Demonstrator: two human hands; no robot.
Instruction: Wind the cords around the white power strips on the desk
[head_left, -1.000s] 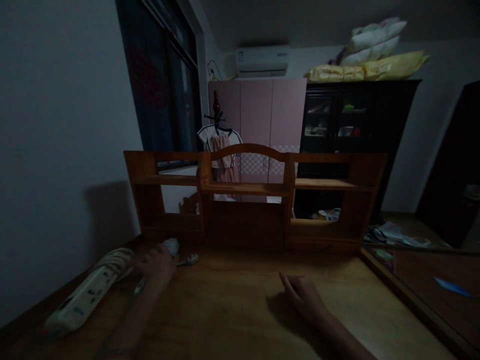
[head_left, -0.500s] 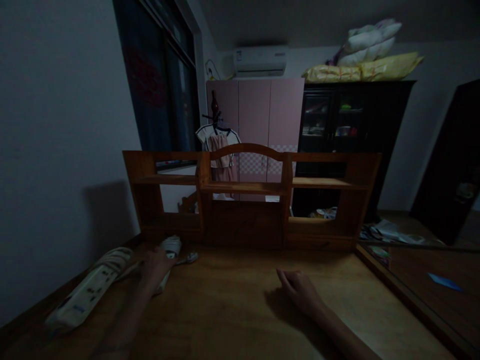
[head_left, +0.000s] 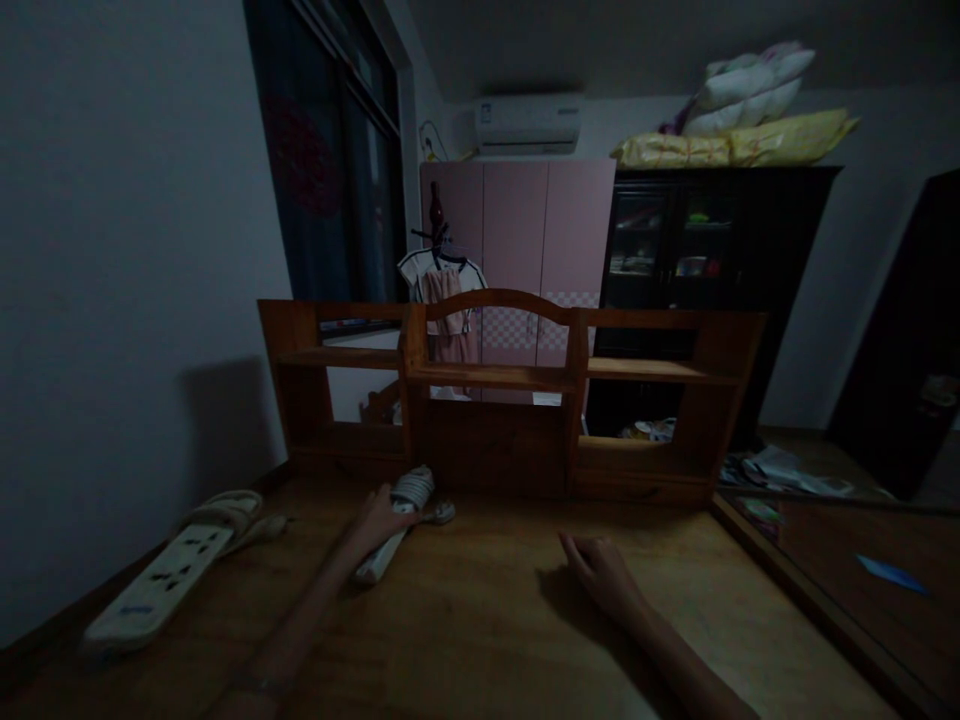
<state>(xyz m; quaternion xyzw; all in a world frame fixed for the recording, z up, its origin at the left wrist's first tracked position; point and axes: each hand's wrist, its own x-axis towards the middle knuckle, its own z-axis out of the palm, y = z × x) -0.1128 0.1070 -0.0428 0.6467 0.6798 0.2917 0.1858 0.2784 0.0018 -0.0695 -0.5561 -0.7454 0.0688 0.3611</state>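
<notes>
My left hand (head_left: 379, 522) is closed around a white power strip (head_left: 384, 556) with its cord wound about the far end. The plug (head_left: 441, 512) of that cord lies just right of the hand. At the left, by the wall, a larger white power strip (head_left: 166, 583) rests on the wooden tabletop (head_left: 465, 620), its cord bundled at its far end. On the right side of the tabletop my right hand (head_left: 600, 570) rests with its fingers curled together; whether anything is inside them is hidden.
A wooden shelf unit (head_left: 491, 450) stands along the table's far edge. The wall (head_left: 112, 300) borders the left side. A raised wooden edge (head_left: 795, 590) runs down the right. Beyond stand a pink wardrobe (head_left: 514, 230) and a dark cabinet (head_left: 720, 230).
My left hand has moved right with the cord-wrapped power strip, away from the larger one. My right hand has stayed about where it was.
</notes>
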